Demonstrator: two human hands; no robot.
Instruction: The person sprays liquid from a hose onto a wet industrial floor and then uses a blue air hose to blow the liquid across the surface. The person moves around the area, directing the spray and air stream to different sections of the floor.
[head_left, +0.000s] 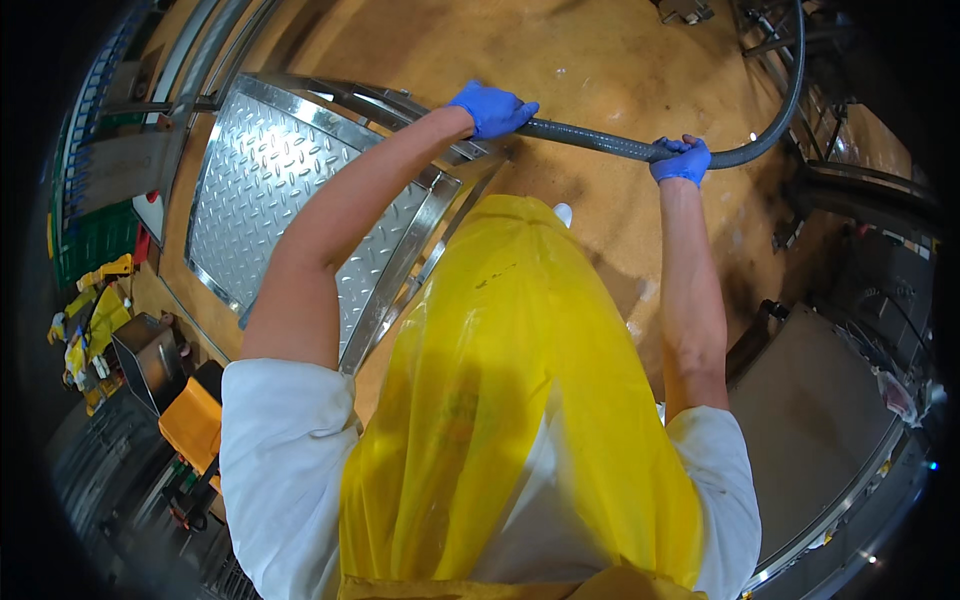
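A thick dark grey ribbed hose (592, 141) runs between my two hands, both in blue gloves. My left hand (495, 111) is closed around its end, or close to it; whether a nozzle sits inside the grip cannot be seen. Farther along, my right hand (681, 160) grips the hose from below. Beyond that hand the hose bends upward and leaves the view at the top right. A yellow apron (525, 337) over a white short-sleeved garment covers my front. A white shoe tip (562, 215) shows past the apron.
A metal platform with raised tread plate (277, 180) stands at my left. Green crates (105, 238), an orange plastic object (191, 424) and a metal bin (150, 360) lie farther left. At right are a grey metal surface (814, 420) and dark machine framework (862, 187). The floor (600, 60) is orange-brown.
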